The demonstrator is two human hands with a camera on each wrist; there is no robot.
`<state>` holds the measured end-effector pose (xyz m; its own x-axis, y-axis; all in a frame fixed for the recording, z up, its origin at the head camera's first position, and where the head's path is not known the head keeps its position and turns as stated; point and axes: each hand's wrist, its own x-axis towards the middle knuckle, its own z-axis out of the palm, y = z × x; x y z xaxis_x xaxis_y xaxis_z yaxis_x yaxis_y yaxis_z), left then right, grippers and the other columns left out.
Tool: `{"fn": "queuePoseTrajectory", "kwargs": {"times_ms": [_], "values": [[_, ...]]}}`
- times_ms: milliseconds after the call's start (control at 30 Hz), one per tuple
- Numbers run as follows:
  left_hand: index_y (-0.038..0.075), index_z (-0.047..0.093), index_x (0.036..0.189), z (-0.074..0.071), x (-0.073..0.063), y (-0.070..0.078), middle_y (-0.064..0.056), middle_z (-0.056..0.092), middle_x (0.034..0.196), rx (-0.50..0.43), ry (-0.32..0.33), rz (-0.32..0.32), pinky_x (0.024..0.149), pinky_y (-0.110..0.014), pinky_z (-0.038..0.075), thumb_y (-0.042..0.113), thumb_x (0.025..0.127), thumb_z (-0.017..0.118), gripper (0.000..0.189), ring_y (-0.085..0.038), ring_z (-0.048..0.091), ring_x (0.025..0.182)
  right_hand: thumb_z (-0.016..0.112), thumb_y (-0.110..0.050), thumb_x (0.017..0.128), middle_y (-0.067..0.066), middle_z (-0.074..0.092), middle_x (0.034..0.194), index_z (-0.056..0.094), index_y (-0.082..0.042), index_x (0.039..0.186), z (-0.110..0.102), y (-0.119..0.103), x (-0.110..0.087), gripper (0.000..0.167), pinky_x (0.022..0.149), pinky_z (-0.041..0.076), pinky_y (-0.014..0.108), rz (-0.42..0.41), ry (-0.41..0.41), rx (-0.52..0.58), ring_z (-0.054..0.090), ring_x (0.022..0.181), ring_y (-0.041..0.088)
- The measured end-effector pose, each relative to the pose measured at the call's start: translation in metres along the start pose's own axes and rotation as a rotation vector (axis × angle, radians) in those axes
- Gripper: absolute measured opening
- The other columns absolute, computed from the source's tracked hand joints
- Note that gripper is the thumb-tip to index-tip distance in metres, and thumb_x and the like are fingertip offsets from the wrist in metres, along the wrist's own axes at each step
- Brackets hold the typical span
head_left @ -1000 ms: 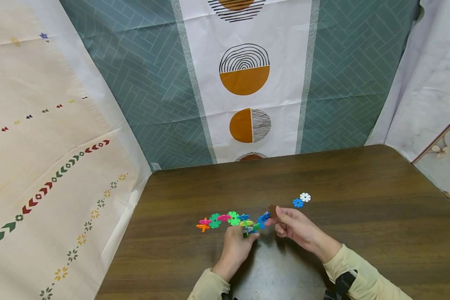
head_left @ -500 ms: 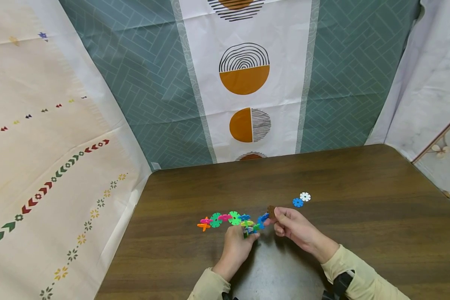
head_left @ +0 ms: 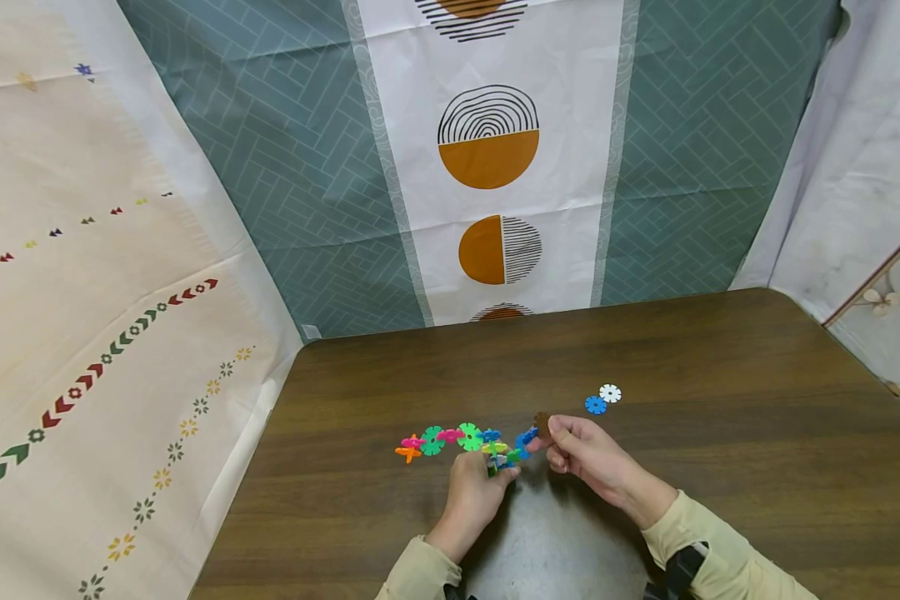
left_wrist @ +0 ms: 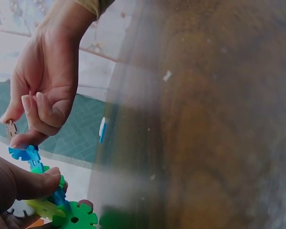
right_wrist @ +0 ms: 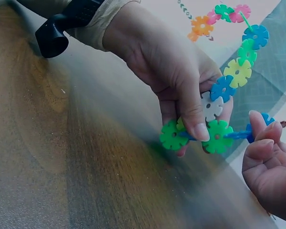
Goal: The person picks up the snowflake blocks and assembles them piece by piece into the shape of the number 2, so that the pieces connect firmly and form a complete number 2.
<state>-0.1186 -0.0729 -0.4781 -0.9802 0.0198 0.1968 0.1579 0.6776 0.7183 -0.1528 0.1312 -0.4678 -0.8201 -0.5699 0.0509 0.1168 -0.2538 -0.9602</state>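
My left hand [head_left: 471, 492] grips a chain of slotted flower-shaped plastic discs [head_left: 467, 437] in orange, pink, green, blue and yellow. Its loose end, with an orange disc [right_wrist: 201, 28], reaches out to the left. In the right wrist view the left thumb lies between two green discs, one of them a green disc [right_wrist: 218, 137] on the thumb's right, with a white disc [right_wrist: 212, 106] just above. A brown disc [head_left: 542, 423] is pinched between thumb and index finger of my right hand [head_left: 596, 458], right at the blue end disc [left_wrist: 24, 153] of the chain.
A loose blue disc [head_left: 596, 405] and a white disc [head_left: 610, 393] lie beyond the right hand on the brown wooden table [head_left: 720, 392]. Patterned cloths hang behind the table and at both sides.
The right hand with the brown disc has shifted slightly left, closer against the chain's blue end. The chain's loose end has moved a touch to the right; the left hand keeps its grip.
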Motion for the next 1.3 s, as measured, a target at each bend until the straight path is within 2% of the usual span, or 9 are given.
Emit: {"fn": "queuePoseTrajectory", "kwargs": {"times_ms": [233,500,667,867,967,1067,1167,1300], "values": [[0.005,0.069,0.073,0.000,0.000,-0.001,0.004,0.059,0.063,-0.004,0.010,0.018,0.053,-0.025,0.042,0.018,0.074,0.086,0.021,-0.006,0.048,0.060,0.036,-0.025,0.107,0.001,0.071,0.096,0.056,-0.006,0.093,0.000,0.000,0.000,0.031,0.064,0.038,0.023,0.012,0.002,-0.004,0.047,0.064,0.007],[0.007,0.069,0.079,0.000,0.002,0.000,0.006,0.060,0.067,-0.021,-0.014,-0.019,0.056,-0.024,0.043,0.019,0.076,0.085,0.020,-0.006,0.049,0.063,0.035,-0.032,0.107,0.001,0.069,0.092,0.061,-0.001,0.104,-0.001,-0.006,-0.001,0.040,0.064,0.039,0.024,0.075,0.016,0.012,0.044,0.061,0.010],[0.008,0.069,0.083,0.000,0.002,0.000,0.006,0.062,0.070,-0.023,-0.006,-0.021,0.059,-0.025,0.045,0.019,0.076,0.085,0.021,-0.007,0.053,0.066,0.035,-0.033,0.107,0.002,0.069,0.094,0.057,0.005,0.113,-0.002,-0.008,-0.001,0.044,0.064,0.040,0.025,0.072,0.004,0.021,0.045,0.061,0.010],[0.010,0.069,0.084,0.000,0.003,0.000,0.004,0.066,0.074,-0.010,-0.005,0.011,0.063,-0.027,0.048,0.020,0.077,0.084,0.019,-0.013,0.060,0.071,0.035,-0.038,0.107,0.004,0.069,0.095,0.056,-0.002,0.109,-0.005,-0.012,-0.001,0.042,0.062,0.041,0.024,0.089,0.054,-0.003,0.046,0.060,0.010],[0.012,0.071,0.087,-0.001,0.003,0.000,0.003,0.069,0.078,-0.013,-0.016,0.033,0.068,-0.029,0.050,0.019,0.078,0.083,0.016,-0.016,0.063,0.076,0.036,-0.040,0.106,0.006,0.067,0.094,0.053,0.000,0.117,-0.012,-0.014,-0.001,0.045,0.060,0.042,0.024,0.100,0.128,-0.088,0.046,0.059,0.010],[0.012,0.072,0.089,-0.002,0.002,-0.001,0.001,0.071,0.082,-0.021,-0.020,0.055,0.071,-0.030,0.051,0.019,0.079,0.082,0.016,-0.018,0.065,0.080,0.040,-0.036,0.106,0.013,0.065,0.093,0.050,0.005,0.128,-0.023,-0.015,-0.001,0.048,0.057,0.043,0.025,0.099,0.216,-0.250,0.046,0.058,0.011],[0.012,0.072,0.090,-0.002,0.002,-0.001,0.000,0.071,0.084,-0.022,-0.014,0.065,0.072,-0.031,0.052,0.018,0.079,0.082,0.017,-0.019,0.065,0.081,0.047,-0.027,0.104,0.018,0.066,0.094,0.053,0.007,0.127,-0.036,-0.016,0.000,0.041,0.056,0.043,0.027,0.112,0.300,-0.446,0.045,0.058,0.014],[0.012,0.072,0.092,-0.002,0.002,-0.001,0.001,0.071,0.085,-0.017,-0.013,0.065,0.072,-0.032,0.052,0.019,0.079,0.082,0.018,-0.019,0.065,0.082,0.055,-0.013,0.100,0.014,0.068,0.091,0.059,0.005,0.121,-0.052,-0.018,0.000,0.028,0.059,0.045,0.029,0.122,0.372,-0.711,0.057,0.069,0.020]]}}
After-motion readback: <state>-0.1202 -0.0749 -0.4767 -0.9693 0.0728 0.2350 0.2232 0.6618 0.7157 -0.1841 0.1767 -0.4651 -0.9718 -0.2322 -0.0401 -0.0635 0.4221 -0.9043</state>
